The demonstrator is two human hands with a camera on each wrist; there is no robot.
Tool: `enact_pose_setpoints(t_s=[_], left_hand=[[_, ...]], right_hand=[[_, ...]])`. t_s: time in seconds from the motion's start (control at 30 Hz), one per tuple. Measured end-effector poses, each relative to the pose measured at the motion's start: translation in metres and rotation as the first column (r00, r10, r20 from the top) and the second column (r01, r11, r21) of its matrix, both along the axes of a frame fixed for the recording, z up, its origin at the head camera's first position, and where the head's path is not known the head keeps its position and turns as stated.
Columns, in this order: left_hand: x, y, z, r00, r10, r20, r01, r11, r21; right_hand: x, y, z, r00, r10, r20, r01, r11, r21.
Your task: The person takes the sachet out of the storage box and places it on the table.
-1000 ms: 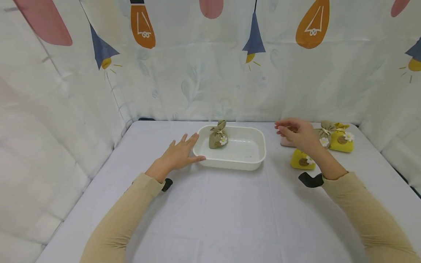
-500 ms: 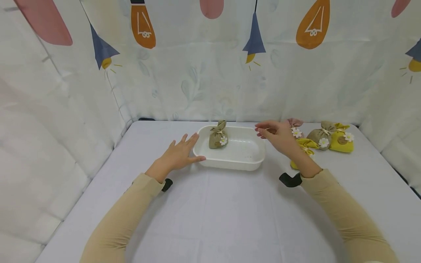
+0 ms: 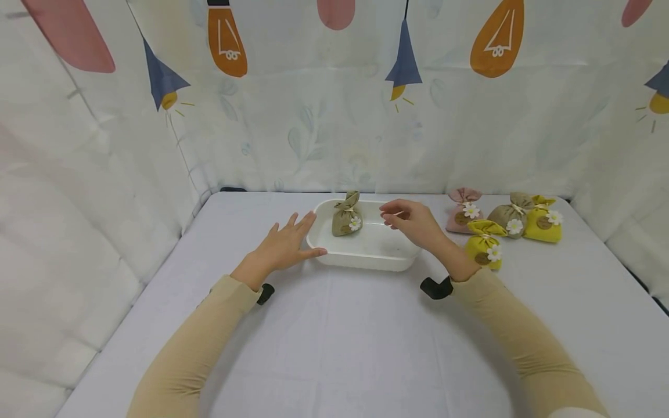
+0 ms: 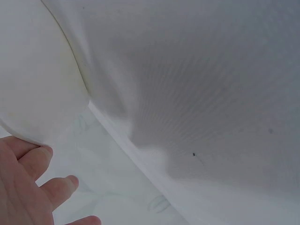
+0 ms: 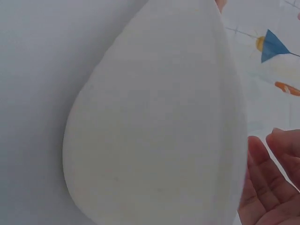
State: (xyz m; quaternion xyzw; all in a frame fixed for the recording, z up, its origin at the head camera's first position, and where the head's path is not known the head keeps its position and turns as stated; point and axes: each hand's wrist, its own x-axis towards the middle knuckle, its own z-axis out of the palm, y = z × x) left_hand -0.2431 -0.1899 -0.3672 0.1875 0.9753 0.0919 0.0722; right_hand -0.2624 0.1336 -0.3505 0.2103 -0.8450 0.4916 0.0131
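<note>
A white rectangular tray (image 3: pixel 360 261) stands on the table, with a tan drawstring pouch (image 3: pixel 345 217) upright in its left part. My left hand (image 3: pixel 282 245) rests against the tray's left end, fingers spread; the left wrist view shows its fingertips at the rim. Over the tray's right part hovers my right hand (image 3: pixel 414 224), fingers loosely bent. Seen in the right wrist view, the right hand (image 5: pixel 276 187) has its thumb apart from the fingers and nothing visible between them. The tray's side (image 5: pixel 154 117) fills most of that view.
To the right of the tray stand a pink pouch (image 3: pixel 460 216), a second tan pouch (image 3: pixel 504 217), a yellow pouch (image 3: pixel 542 225) and another yellow pouch (image 3: pixel 479 248) closer to me. Each bears a white flower. A patterned curtain (image 3: pixel 334 116) hangs behind the table.
My right hand has moved left, from in front of the pink pouch to above the tray. The pink and front yellow pouches have come into full view. My left hand has stayed put.
</note>
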Motion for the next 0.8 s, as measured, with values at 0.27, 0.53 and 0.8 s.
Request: enact_pose_setpoints(t_s=[0.27,0.53,0.8], left_hand=[[-0.001,0.0,0.0,1.0,0.003,0.004,-0.003,1.0,0.006],[-0.001,0.0,0.001,1.0,0.008,0.018,-0.008,1.0,0.002],[0.0,0.0,0.002,1.0,0.011,0.022,-0.011,1.0,0.0]], right_hand=[[-0.005,-0.017,-0.01,0.999,0.021,0.046,-0.02,1.0,-0.019],[-0.01,-0.028,-0.01,0.997,0.005,0.079,-0.005,1.0,0.002],[-0.017,-0.039,-0.011,0.992,-0.019,0.128,0.012,0.999,0.052]])
